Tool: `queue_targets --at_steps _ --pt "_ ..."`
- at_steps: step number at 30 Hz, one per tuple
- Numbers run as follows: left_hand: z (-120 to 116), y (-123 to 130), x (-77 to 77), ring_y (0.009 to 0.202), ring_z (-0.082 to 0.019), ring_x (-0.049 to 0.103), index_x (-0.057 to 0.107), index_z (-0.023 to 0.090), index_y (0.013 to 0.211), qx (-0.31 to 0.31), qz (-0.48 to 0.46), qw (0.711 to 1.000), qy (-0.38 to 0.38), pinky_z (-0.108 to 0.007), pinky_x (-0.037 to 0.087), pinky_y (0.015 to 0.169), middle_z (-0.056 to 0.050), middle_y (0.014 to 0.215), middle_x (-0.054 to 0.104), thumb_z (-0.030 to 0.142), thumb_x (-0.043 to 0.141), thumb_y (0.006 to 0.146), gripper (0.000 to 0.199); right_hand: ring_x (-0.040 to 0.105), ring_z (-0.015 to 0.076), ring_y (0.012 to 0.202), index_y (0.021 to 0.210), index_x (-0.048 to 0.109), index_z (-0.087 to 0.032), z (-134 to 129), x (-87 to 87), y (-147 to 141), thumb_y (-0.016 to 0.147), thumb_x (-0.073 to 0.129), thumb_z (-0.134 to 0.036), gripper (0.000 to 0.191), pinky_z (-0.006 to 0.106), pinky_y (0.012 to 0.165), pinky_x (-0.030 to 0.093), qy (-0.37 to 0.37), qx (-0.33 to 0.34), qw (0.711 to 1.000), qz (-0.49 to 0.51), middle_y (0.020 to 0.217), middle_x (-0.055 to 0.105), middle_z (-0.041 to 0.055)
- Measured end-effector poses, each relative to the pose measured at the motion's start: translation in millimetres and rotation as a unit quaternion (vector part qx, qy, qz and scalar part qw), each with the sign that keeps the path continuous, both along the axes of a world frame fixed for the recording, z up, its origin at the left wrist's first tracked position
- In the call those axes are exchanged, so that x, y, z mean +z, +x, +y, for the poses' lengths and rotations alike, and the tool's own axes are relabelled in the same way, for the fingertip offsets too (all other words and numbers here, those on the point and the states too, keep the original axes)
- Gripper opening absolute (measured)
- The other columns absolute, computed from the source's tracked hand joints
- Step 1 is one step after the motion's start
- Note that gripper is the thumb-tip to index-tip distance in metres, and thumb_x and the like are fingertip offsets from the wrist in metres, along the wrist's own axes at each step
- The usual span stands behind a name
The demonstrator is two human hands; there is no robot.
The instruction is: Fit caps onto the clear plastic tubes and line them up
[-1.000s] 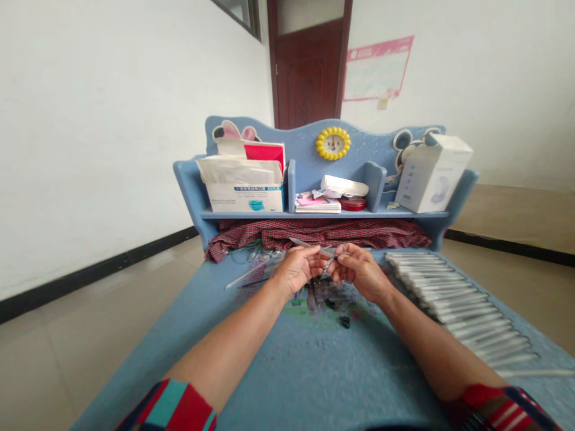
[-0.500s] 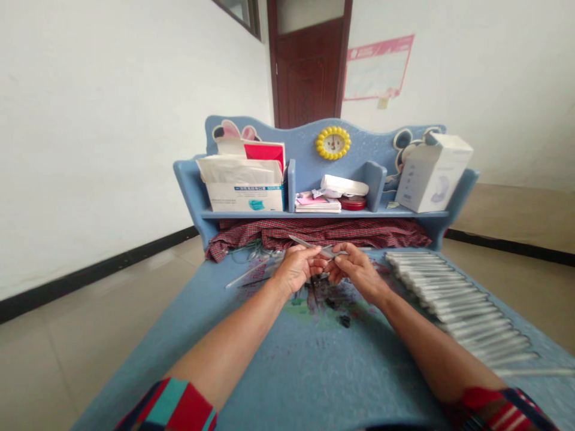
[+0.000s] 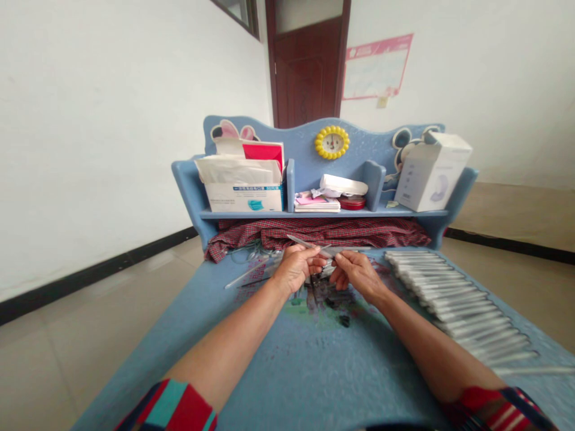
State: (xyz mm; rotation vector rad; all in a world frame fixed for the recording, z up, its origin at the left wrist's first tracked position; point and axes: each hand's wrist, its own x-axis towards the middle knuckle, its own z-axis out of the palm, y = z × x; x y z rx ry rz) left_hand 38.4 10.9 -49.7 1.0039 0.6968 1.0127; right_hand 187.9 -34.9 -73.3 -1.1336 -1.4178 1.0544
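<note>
Near the back middle of the blue desk, my left hand [image 3: 297, 266] is closed in a pinch on a thin, pale stick-like piece [image 3: 300, 241] that points up to the left. Close beside it on the right, my right hand [image 3: 357, 272] has its fingers pressed together near the piece's other end; what is between them is too small to make out. Under the hands the desk top bears dark, red and green marks. A long row of pale, thin tubes [image 3: 453, 293] lies on the right side of the desk.
Behind the hands lies a red checked cloth [image 3: 323, 232] under a blue shelf [image 3: 251, 215]. The shelf holds a mask box [image 3: 245, 196], papers, a red tin [image 3: 353, 203] and a white box [image 3: 433, 173]. A thin clear stick [image 3: 245, 277] lies to the left.
My right hand has turned slightly, and its fingers have drawn together and a little away from my left hand. My left hand keeps its pinch.
</note>
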Motion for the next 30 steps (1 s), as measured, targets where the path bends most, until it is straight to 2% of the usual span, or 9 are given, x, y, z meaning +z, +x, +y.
queue_targets --at_steps 3,8,13,18,23,27,30 --pt "0.0 0.0 0.4 0.047 -0.012 0.06 0.054 0.009 0.072 0.002 -0.004 1.0 0.002 -0.019 0.046 0.04 -0.009 0.063 0.066 0.01 0.059 0.073 0.005 0.053 0.0104 0.037 0.078 0.05 -0.016 -0.2 2.2 2.0 0.078 0.044 -0.055 0.039 0.02 0.036 0.039 -0.001 -0.001 1.0 0.006 0.053 0.062 0.0018" --pt "-0.5 0.1 0.8 0.047 -0.011 0.06 0.054 0.009 0.073 0.003 -0.001 1.0 0.003 -0.018 0.047 0.041 -0.008 0.062 0.066 0.011 0.059 0.073 0.005 0.054 0.0104 0.039 0.08 0.048 -0.017 0.5 2.7 4.0 0.072 0.057 -0.048 0.034 0.02 0.038 0.041 0.025 0.003 1.0 0.018 0.056 0.063 0.0005" --pt "-1.6 0.3 1.0 0.047 -0.011 0.06 0.055 0.009 0.073 -0.002 0.01 1.0 0.007 -0.018 0.046 0.041 -0.009 0.065 0.067 0.012 0.059 0.073 0.005 0.052 0.0102 0.034 0.074 0.051 -0.015 1.1 1.6 3.9 0.079 0.042 -0.056 0.042 0.019 0.034 0.039 -0.005 0.001 1.0 -0.005 0.051 0.061 0.0027" --pt "-0.7 0.0 -0.3 0.047 -0.011 0.06 0.054 0.009 0.073 -0.003 0.005 1.0 0.006 -0.018 0.047 0.041 -0.008 0.065 0.067 0.011 0.058 0.073 0.004 0.052 0.01 0.035 0.079 0.049 -0.017 2.1 2.3 4.9 0.071 0.057 -0.052 0.037 0.019 0.034 0.041 0.009 0.011 1.0 0.014 0.052 0.062 0.0001" --pt "-1.4 0.5 0.6 0.047 -0.012 0.061 0.054 0.01 0.073 -0.006 0.005 1.0 0.008 -0.018 0.047 0.04 -0.009 0.066 0.067 0.012 0.059 0.073 0.005 0.051 0.0103 0.032 0.073 0.052 -0.015 1.6 2.5 4.7 0.077 0.043 -0.059 0.045 0.018 0.032 0.039 -0.024 0.002 1.0 0.006 0.047 0.06 0.0027" --pt "-1.1 0.4 1.0 0.047 -0.012 0.06 0.054 0.01 0.074 -0.001 -0.001 1.0 0.004 -0.018 0.047 0.04 -0.008 0.064 0.067 0.011 0.06 0.073 0.006 0.052 0.0101 0.033 0.077 0.049 -0.017 1.2 3.2 4.8 0.07 0.058 -0.052 0.037 0.018 0.033 0.039 -0.003 0.01 1.0 0.015 0.05 0.062 -0.0001" --pt "-0.6 0.4 0.8 0.047 -0.012 0.061 0.054 0.01 0.074 -0.002 -0.001 1.0 0.003 -0.018 0.047 0.04 -0.008 0.064 0.067 0.012 0.061 0.072 0.007 0.052 0.0098 0.033 0.073 0.05 -0.016 1.5 3.1 4.9 0.074 0.05 -0.055 0.039 0.018 0.033 0.039 -0.018 0.012 1.0 0.012 0.049 0.061 0.0009"
